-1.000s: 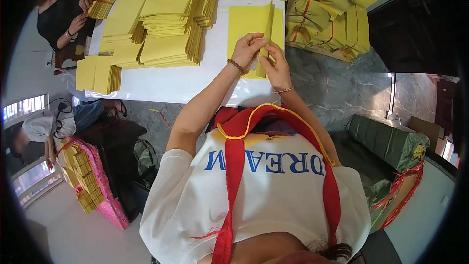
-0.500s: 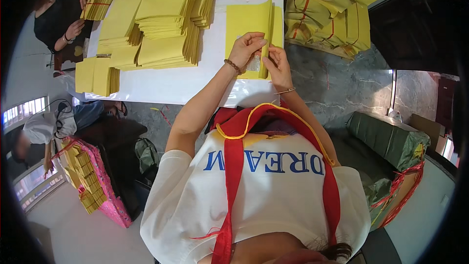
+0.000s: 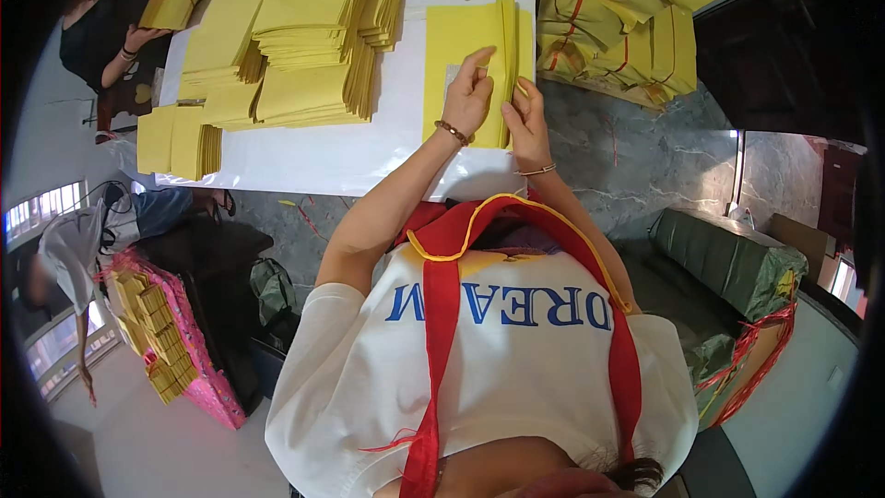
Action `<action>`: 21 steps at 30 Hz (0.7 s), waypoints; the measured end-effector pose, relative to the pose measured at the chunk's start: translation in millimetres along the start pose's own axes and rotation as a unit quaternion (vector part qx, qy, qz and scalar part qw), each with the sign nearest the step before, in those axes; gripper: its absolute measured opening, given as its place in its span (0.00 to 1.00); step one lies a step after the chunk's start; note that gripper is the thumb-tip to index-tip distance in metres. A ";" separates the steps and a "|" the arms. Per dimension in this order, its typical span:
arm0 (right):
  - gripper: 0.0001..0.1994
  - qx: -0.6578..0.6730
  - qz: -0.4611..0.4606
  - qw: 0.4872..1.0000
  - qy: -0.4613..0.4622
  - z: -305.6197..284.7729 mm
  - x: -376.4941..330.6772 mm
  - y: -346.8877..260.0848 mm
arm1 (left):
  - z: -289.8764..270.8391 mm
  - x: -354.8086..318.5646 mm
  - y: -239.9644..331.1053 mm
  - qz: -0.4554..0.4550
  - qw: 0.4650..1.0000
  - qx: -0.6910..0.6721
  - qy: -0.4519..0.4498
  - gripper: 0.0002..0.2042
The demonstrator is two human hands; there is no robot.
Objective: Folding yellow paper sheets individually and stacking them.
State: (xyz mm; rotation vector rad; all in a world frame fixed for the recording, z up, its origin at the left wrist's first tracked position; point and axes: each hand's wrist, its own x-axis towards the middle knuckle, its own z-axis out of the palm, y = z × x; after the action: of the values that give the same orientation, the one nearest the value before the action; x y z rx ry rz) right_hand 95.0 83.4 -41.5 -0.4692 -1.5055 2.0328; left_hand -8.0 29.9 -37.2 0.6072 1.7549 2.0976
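Yellow paper everywhere in the head view. Left hand (image 3: pixel 468 100) and right hand (image 3: pixel 524 112) both on a small stack of yellow sheets (image 3: pixel 466 46) at the near right part of the white table top (image 3: pixel 304 152), close to its near edge; left fingers pinched on a sheet edge, forefinger raised; right fingers closed on the stack's right edge, where several sheets stand up on edge. Judged roughly midway: tall piles of finished yellow sheets (image 3: pixel 309 32) filling the far left of the table, smaller piles (image 3: pixel 175 138) at the left near corner, tied bundles with red string (image 3: pixel 636 28) past the right edge, apparently not yet handled. Bare white strip along the near edge, room to slide leftward; little room rightward, bundles close. Another person's hands (image 3: pixel 138 37) on a bundle off the far left corner.
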 end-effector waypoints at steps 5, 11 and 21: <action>0.24 -0.046 -0.017 0.998 -0.027 -2.4 -0.2 3.1 | 0.8 4.4 4.4 -0.123 0.987 -0.054 -0.085 0.16; 0.24 -0.039 -0.026 0.998 -0.037 -4.2 0.0 5.4 | -3.8 4.9 -11.3 -0.084 0.991 -0.044 -0.091 0.18; 0.23 -0.048 -0.047 0.997 -0.041 -3.1 0.6 7.2 | -3.9 7.1 -7.9 -0.083 0.991 -0.025 -0.097 0.19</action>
State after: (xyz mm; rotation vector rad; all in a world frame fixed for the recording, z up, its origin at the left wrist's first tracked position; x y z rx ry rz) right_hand 94.7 84.6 -49.2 -0.3489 -1.6480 1.9357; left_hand -16.1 31.7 -44.9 0.6065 1.5836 1.8958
